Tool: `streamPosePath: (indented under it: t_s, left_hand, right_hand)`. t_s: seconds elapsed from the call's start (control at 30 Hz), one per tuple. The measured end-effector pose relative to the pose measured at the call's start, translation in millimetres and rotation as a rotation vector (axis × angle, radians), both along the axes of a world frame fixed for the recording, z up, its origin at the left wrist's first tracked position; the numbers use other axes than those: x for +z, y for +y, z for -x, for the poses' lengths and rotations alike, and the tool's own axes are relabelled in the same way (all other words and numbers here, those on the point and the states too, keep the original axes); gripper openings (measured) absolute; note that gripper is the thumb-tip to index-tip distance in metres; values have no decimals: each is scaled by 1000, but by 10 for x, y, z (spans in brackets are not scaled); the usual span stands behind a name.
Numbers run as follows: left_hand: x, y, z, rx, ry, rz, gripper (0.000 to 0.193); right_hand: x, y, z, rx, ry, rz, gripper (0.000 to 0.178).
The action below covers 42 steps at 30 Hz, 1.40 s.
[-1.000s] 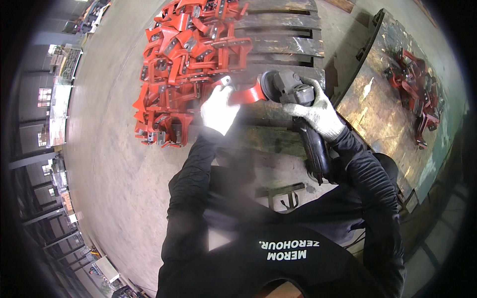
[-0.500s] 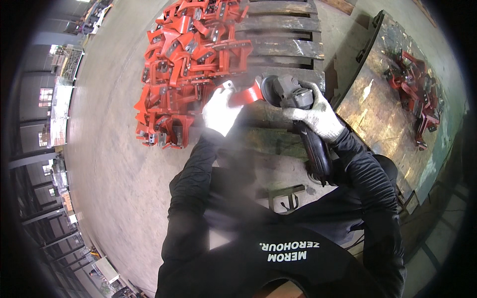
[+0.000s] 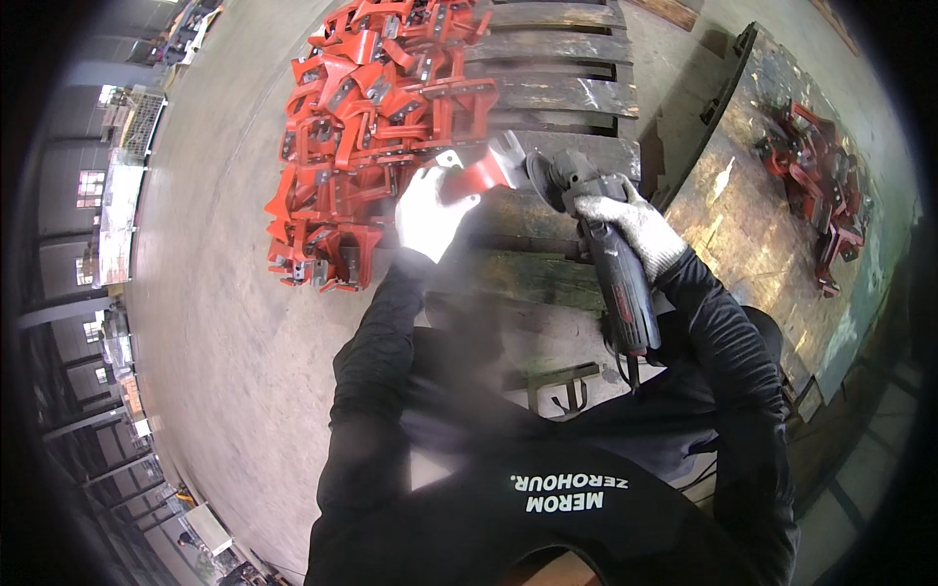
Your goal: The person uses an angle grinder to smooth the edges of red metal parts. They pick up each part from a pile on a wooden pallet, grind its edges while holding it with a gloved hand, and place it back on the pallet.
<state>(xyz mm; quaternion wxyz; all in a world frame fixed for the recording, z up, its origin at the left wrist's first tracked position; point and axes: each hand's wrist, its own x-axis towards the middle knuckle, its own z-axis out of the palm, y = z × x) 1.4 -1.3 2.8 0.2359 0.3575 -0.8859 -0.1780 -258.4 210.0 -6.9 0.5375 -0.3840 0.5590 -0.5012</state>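
Note:
My left hand [image 3: 430, 212], in a white glove, is closed round the near end of a red metal bracket [image 3: 476, 179]. The bracket's far end shows bare, shiny metal. In my right hand [image 3: 640, 227], also gloved, is a black angle grinder [image 3: 618, 283], gripped near its head with the body slanting back toward my lap. Its round disc [image 3: 543, 182] stands just right of the bracket's bare end, with a narrow gap between them. A haze blurs part of the bracket and the area beneath my left hand.
Many red metal brackets [image 3: 337, 127] lie heaped at the left of a dark slatted wooden pallet [image 3: 557, 95]. To the right, a worn wooden board [image 3: 723, 195] carries a smaller pile of dark red brackets [image 3: 816, 181]. A dark metal frame piece [image 3: 562, 379] sits near my legs.
The grinder has tilted and its disc has come away from the bracket. The bracket has turned slightly, showing its bare metal end. My left hand stays nearly in place.

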Motion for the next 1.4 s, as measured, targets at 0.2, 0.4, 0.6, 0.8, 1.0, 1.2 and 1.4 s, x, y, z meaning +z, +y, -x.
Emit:
streamPosePath:
  t_s: [0.2,0.4,0.6,0.8,1.0,1.2,1.4]
  left_hand:
    - [93,-57,25,237,-254,-202,88]
    - [-176,114,-27,50,102,-576,61]
    - [-36,425,74,21,420,-1297,38]
    - [24,477,129,-13,476,-1348,33]
    - [65,379,-7,-74,664,-1494,31]
    - [52,434,47,-295,601,-991,32]
    - [94,615,199,110,908,-1760,43]
  right_hand:
    - [166,-27,-94,-118,-5,-72,64]
    - [391,-226,-181,-408,-43,-93,84]
    - [369,-320,-152,-445,87,-56,93]
    - [376,-328,-211,-460,-22,-53,93]
    - [270,-244,-199,-430,-91,-116,89]
    - [456,-269,-272,-444,-15,-184,86]
    - [352,-421,-428,-352,867,134,85]
